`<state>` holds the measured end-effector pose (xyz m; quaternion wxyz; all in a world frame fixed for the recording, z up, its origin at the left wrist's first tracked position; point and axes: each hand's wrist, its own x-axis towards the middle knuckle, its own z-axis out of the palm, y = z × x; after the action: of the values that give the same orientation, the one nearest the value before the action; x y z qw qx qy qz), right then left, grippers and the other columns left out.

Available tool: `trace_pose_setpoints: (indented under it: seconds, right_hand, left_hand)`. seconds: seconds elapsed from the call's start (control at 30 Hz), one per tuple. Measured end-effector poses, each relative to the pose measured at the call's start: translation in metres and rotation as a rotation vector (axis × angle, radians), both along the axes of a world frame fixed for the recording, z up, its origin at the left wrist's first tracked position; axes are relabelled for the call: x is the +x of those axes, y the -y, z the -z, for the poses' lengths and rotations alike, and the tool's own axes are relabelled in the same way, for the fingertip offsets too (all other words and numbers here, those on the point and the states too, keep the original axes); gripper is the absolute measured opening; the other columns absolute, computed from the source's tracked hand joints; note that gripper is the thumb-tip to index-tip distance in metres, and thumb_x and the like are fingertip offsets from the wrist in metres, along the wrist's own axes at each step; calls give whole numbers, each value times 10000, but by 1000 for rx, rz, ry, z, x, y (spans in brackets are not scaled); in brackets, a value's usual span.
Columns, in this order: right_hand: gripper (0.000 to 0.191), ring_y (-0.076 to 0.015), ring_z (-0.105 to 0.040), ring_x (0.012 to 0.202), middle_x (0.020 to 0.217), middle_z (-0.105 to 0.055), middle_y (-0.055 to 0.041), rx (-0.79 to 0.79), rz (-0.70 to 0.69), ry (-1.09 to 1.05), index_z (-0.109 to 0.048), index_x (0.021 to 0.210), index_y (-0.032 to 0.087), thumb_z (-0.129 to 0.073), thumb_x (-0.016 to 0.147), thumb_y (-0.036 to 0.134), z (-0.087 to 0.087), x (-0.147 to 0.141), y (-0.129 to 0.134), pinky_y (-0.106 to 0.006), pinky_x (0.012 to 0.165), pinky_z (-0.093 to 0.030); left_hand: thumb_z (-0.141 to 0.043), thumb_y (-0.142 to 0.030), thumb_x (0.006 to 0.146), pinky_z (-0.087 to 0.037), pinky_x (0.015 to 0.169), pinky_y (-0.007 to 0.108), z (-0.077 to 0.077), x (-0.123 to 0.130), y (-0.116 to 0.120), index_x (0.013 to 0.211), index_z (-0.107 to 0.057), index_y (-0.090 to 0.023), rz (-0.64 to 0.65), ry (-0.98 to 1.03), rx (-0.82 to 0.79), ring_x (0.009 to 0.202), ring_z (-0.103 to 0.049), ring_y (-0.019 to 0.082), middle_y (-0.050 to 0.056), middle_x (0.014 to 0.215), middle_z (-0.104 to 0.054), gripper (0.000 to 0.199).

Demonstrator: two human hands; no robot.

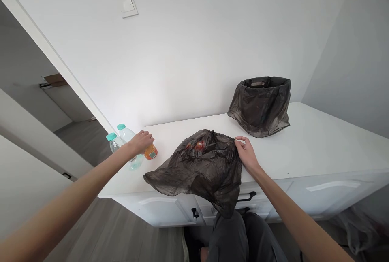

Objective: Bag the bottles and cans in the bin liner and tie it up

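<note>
My left hand (141, 142) is wrapped round the top of an orange bottle (151, 152) on the left part of the white cabinet top (322, 144). Two clear bottles with teal caps stand beside it, one (126, 133) partly behind my left wrist and the other (114, 143) further left. In front of me a dark plastic bag (200, 173) lies crumpled and hangs over the front edge; something red and orange shows through it. My right hand (245, 152) pinches the bag's right edge between thumb and fingers.
A bin lined with a black bag (263, 106) stands at the back right, near the wall. Drawers and doors with black handles (246, 196) are below the front edge. My knees are close under it. A doorway opens at the left.
</note>
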<state>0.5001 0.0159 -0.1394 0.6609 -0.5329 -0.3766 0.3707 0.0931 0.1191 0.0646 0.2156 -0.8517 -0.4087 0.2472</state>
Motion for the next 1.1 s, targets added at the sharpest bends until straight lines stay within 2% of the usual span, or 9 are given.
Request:
trace_pose_setpoints:
  seconds: [0.1,0.2,0.33,0.4,0.6,0.7,0.8,0.97,1.1]
  right_hand:
    - [510,-210,-572,707,763,-653,25,-11,-10,5,-530,1127,285,-643,840,691,-2,0,3,-337,694,-451]
    - [505,-218,-593,741,783,-671,19,-21,-10,5,-528,1122,289,-647,838,690,-5,0,4,-337,697,-455]
    - [523,-225,-612,775,814,-697,3,-9,1,-2,-539,1097,283,-678,809,697,-6,-1,2,-343,715,-463]
    - [532,-221,-610,762,811,-697,2,-7,8,-2,-543,1096,280,-682,802,702,-4,0,0,-343,707,-461]
    - [522,-221,-605,759,761,-666,18,-4,9,23,-550,1104,277,-683,808,687,-1,-1,1,-338,706,-454]
    - [511,-220,-607,770,783,-678,11,3,11,19,-548,1104,275,-684,813,673,-1,-2,2,-338,718,-458]
    - [496,-222,-614,788,821,-699,-1,6,15,18,-545,1104,275,-676,823,663,-1,-2,1,-343,739,-464]
    - [488,-224,-619,771,822,-706,-4,9,11,18,-542,1102,277,-668,829,661,-1,-1,0,-346,733,-472]
    - [479,-229,-618,745,785,-691,3,3,-6,18,-543,1107,282,-643,845,670,-1,0,-1,-347,705,-473]
  left_hand:
    - [-738,-168,752,-349,1130,484,-4,7,24,1262,-610,-141,59,163,56,1348,-502,365,212,1414,-573,527]
    - [-594,-394,940,-479,1003,454,-14,11,73,1208,-618,-184,51,608,-45,1110,-640,295,148,1259,-650,341]
    - [-504,-601,977,-560,711,319,-14,10,154,1027,-682,-216,-306,848,-1015,743,-706,199,49,883,-719,427]
    - [-595,-628,917,-539,632,291,-1,12,186,1054,-704,-216,-414,754,-1259,648,-706,182,45,869,-735,448]
    - [-328,-598,1039,-559,729,301,62,45,210,1162,-634,-209,-422,924,-861,719,-708,186,27,814,-694,510]
    - [-311,-416,1065,-513,1035,418,86,60,190,1339,-588,-220,-77,956,-600,1130,-667,262,112,1172,-714,436]
    - [-384,-317,1039,-306,1241,512,108,75,162,1543,-426,-246,234,878,-414,1503,-371,316,145,1584,-468,511]
    - [-431,-359,1033,-203,1288,531,133,111,115,1648,-214,-185,291,802,-238,1605,-123,329,177,1734,-131,675]
    - [-525,-370,975,-199,1276,526,130,137,81,1617,-302,-171,242,823,-88,1568,-249,335,182,1681,-311,708]
